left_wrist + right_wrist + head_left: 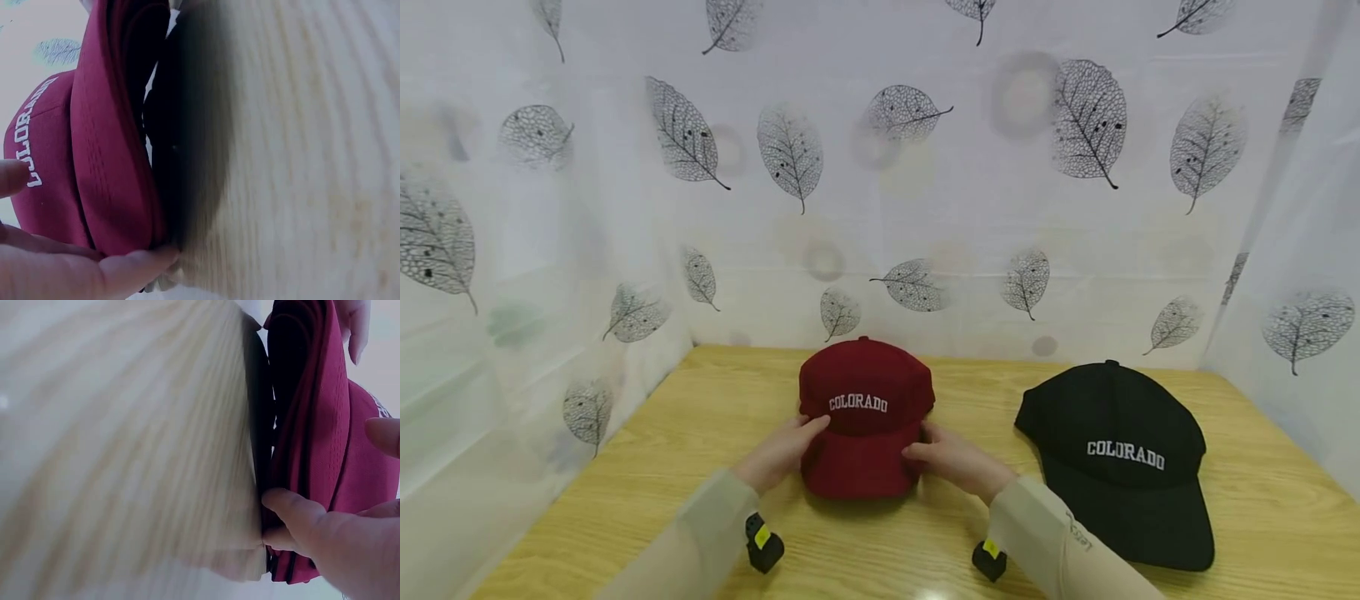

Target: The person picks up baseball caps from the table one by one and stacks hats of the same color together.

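A dark red baseball cap (867,375) with white COLORADO lettering sits upright on the wooden table, its brim toward me. My left hand (781,452) grips its left side, thumb at the front and fingers along the brim's edge. On the opposite side my right hand (964,463) holds it the same way. From the right wrist view, several layered red edges (306,437) show beneath the brim, and fingertips (280,501) reach down to the tabletop. The left wrist view has the brim (112,150) just above the table, with a dark shadow below.
A black COLORADO baseball cap (1120,417) lies to the right, beside my right forearm. The wooden table (880,550) ends at a white leaf-print curtain (955,217) at the back and sides. Small black devices with yellow marks (764,546) hang under both wrists.
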Tool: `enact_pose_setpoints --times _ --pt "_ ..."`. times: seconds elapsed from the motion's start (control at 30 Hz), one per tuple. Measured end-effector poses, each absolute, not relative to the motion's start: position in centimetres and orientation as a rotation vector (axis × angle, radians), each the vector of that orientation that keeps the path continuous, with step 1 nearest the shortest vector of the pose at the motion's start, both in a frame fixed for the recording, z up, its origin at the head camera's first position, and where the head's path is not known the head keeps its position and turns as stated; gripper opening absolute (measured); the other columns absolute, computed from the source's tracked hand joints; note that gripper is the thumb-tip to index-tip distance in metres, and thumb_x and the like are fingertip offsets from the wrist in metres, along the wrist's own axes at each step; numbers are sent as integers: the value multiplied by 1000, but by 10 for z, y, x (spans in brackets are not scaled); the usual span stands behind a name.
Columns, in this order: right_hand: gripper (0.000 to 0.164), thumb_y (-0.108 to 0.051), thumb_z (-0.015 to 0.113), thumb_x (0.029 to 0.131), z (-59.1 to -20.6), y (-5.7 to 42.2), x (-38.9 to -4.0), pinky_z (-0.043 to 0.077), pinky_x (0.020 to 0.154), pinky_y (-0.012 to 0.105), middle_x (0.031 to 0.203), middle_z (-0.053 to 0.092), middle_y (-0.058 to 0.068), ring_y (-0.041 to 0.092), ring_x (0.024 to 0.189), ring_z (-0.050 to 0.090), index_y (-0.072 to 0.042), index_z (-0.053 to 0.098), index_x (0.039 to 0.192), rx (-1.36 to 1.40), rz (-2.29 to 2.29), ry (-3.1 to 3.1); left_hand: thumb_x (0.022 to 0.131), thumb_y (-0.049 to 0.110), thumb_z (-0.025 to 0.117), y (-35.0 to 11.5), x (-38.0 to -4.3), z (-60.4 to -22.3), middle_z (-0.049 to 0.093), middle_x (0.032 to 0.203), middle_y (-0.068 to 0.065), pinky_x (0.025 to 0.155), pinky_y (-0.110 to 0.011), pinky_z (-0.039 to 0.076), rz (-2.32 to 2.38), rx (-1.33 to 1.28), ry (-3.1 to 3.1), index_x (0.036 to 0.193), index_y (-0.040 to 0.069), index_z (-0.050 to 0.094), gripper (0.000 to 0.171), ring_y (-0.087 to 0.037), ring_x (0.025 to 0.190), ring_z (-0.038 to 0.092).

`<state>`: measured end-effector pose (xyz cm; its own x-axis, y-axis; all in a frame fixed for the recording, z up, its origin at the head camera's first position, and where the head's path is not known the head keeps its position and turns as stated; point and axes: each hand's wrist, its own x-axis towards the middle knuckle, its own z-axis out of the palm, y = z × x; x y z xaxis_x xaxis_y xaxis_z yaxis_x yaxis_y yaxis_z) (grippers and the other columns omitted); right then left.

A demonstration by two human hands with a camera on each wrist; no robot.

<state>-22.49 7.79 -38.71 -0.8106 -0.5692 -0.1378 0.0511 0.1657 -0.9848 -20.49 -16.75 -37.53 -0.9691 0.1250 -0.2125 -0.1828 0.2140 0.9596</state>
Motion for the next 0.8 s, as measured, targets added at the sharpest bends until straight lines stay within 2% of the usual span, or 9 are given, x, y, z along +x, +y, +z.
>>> enact_pose_setpoints --times 0.2,0.3,0.4,0.5,0.63,0.8 --pt "74 -14 52 85 -391 70 -228 33 97 41 139 29 23 27 119 39 8 8 140 -486 -1696 2002 95 38 38 -171 -210 -374 36 133 -26 93 -49 35 1805 -120 2267 134 -9 24 63 -39 121 37" --pt "69 -14 51 85 -389 72 -225 32 98 43 137 33 23 29 121 38 9 15 138 -511 -1633 2071 94 37 39 -170 -207 -374 38 132 -25 96 -48 33 1752 -123 2349 134 -9 27 62 -37 121 38" --pt "69 -22 54 86 -382 81 -215 29 99 46 137 34 24 34 125 34 8 20 138 -475 -1475 2215 93 35 43 -165 -201 -376 43 128 -24 97 -46 31 1640 -125 2490 132 -9 31 60 -35 119 40" --pt "73 -30 55 87 -368 94 -203 26 100 49 140 29 26 38 129 28 8 20 138 -415 -1362 2294 91 32 46 -156 -190 -371 30 135 -32 102 -48 22 1515 -117 2639 132 -16 22 68 -41 127 27" --pt "76 -33 52 89 -351 119 -190 24 100 51 143 22 28 41 130 23 7 13 140 -411 -1354 2305 90 30 48 -135 -177 -358 5 142 -36 105 -50 8 1444 -33 2683 134 -18 7 77 -43 133 4" --pt "79 -38 50 90 -336 155 -181 25 100 52 143 19 29 42 131 21 6 9 141 -455 -1328 2358 90 31 50 -107 -164 -343 8 146 -29 105 -49 10 1432 138 2642 138 -12 13 74 -39 135 7"
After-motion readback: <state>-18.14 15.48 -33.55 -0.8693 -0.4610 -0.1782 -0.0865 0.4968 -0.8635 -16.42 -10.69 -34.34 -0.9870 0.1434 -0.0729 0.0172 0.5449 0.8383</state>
